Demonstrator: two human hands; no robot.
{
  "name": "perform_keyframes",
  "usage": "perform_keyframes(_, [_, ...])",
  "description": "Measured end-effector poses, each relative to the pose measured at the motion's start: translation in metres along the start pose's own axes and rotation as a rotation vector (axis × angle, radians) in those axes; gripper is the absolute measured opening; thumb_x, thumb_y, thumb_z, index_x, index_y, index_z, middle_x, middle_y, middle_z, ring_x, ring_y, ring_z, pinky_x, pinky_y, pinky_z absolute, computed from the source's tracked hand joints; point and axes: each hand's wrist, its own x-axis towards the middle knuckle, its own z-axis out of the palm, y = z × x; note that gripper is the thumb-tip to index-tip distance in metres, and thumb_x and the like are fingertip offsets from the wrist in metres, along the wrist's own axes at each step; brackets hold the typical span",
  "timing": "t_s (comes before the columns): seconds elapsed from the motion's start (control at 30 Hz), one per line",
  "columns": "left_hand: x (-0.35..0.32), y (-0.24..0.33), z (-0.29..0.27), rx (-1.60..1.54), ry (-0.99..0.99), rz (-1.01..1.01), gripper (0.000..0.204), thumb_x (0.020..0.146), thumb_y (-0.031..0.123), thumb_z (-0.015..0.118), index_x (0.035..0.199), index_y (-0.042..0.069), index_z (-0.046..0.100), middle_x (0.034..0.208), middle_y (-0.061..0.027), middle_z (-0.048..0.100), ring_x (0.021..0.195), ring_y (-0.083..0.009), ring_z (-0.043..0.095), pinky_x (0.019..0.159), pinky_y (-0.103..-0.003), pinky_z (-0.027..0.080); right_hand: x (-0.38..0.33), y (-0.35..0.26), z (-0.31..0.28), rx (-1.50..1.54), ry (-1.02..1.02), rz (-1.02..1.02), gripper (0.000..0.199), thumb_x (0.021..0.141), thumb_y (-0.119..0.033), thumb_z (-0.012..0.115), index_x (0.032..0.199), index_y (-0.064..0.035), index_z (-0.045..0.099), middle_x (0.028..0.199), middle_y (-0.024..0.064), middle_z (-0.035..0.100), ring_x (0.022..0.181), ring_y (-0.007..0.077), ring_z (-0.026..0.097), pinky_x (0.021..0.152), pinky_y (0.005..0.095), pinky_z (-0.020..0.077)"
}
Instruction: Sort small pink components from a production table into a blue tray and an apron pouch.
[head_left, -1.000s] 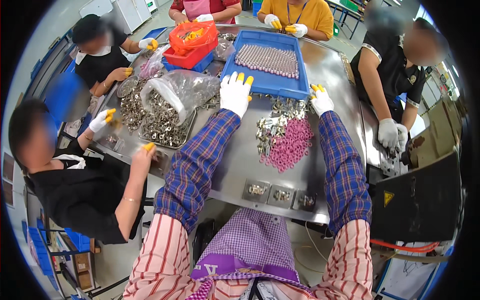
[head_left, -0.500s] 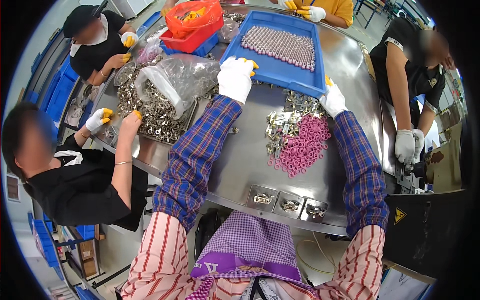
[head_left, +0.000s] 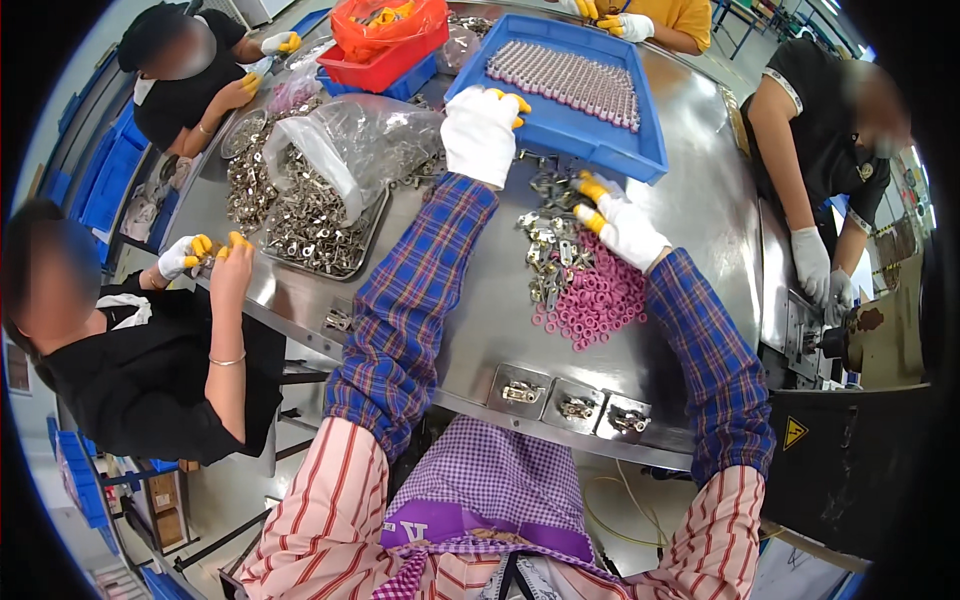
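My left hand (head_left: 480,138), in a white glove with yellow fingertips, grips the near left rim of a blue tray (head_left: 590,150). Rows of small metal pieces with pinkish bases (head_left: 565,80) stand inside the tray. My right hand (head_left: 625,228), gloved the same way, is off the tray and reaches over a loose pile. Its fingers are apart at the heap of flat metal parts (head_left: 548,262), and part of that heap is hidden under the glove. Pink rings (head_left: 598,300) lie in a mound just below this hand.
Three small square dishes with metal parts (head_left: 570,405) line the table's near edge. To the left are a metal tray of fittings (head_left: 320,240) and a clear plastic bag (head_left: 350,150). A red bin (head_left: 385,65) stands behind. Co-workers sit or stand around the metal table (head_left: 480,330).
My right hand has let go of the tray's right corner and come left over the metal parts. The tray has shifted slightly right. My left hand remains at its rim.
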Motion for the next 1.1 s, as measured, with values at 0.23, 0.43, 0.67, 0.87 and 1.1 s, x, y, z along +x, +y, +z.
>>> perform_keyframes(0.23, [0.002, -0.004, 0.0, 0.045, 0.07, 0.002, 0.009, 0.072, 0.018, 0.059, 0.076, 0.014, 0.066, 0.072, -0.0014, 0.061, 0.071, -0.0206, 0.056, 0.07, -0.033, 0.045, 0.053, -0.041, 0.008, -0.046, 0.066, -0.15, 0.053, 0.093, -0.042, 0.045, 0.133, -0.0077, 0.044, 0.139, 0.0164, 0.042, 0.126, 0.0352, 0.04, 0.101, 0.0411, 0.0364])
perform_keyframes(0.43, [-0.002, 0.001, -0.003, 0.078, 0.026, -0.01, 0.01, 0.072, 0.019, 0.059, 0.078, 0.015, 0.067, 0.073, -0.0013, 0.061, 0.072, -0.0201, 0.056, 0.071, -0.032, 0.045, 0.112, -0.031, 0.041, 0.114, 0.048, -0.056, 0.052, 0.09, -0.046, 0.048, 0.125, -0.0079, 0.049, 0.123, 0.018, 0.054, 0.108, 0.0381, 0.051, 0.091, 0.0422, 0.0427])
perform_keyframes(0.67, [-0.008, 0.013, 0.007, 0.088, -0.125, -0.104, 0.012, 0.072, 0.018, 0.062, 0.083, 0.016, 0.068, 0.078, -0.0014, 0.062, 0.075, -0.0209, 0.057, 0.069, -0.031, 0.046, 0.083, -0.066, 0.056, 0.043, -0.12, -0.154, 0.038, 0.08, -0.04, 0.058, 0.099, -0.0067, 0.06, 0.093, 0.0171, 0.064, 0.076, 0.0368, 0.06, 0.07, 0.0393, 0.0495])
perform_keyframes(0.87, [-0.028, 0.007, 0.029, -0.245, -0.351, -0.295, 0.011, 0.076, 0.018, 0.062, 0.084, 0.015, 0.068, 0.081, -0.0023, 0.064, 0.079, -0.0232, 0.061, 0.071, -0.035, 0.047, 0.04, -0.097, 0.024, -0.021, -0.155, -0.328, 0.027, 0.079, -0.031, 0.058, 0.085, -0.0056, 0.064, 0.089, 0.0139, 0.064, 0.072, 0.0326, 0.059, 0.066, 0.0379, 0.0486])
perform_keyframes(1.1, [-0.003, 0.017, 0.0, -0.041, -0.531, -0.244, 0.021, 0.076, 0.022, 0.064, 0.095, 0.015, 0.066, 0.091, -0.0051, 0.065, 0.082, -0.0253, 0.062, 0.075, -0.037, 0.049, 0.047, -0.064, -0.048, -0.437, 0.369, -0.05, 0.034, 0.084, -0.038, 0.057, 0.097, -0.008, 0.067, 0.087, 0.0104, 0.063, 0.079, 0.0272, 0.059, 0.07, 0.0356, 0.0472])
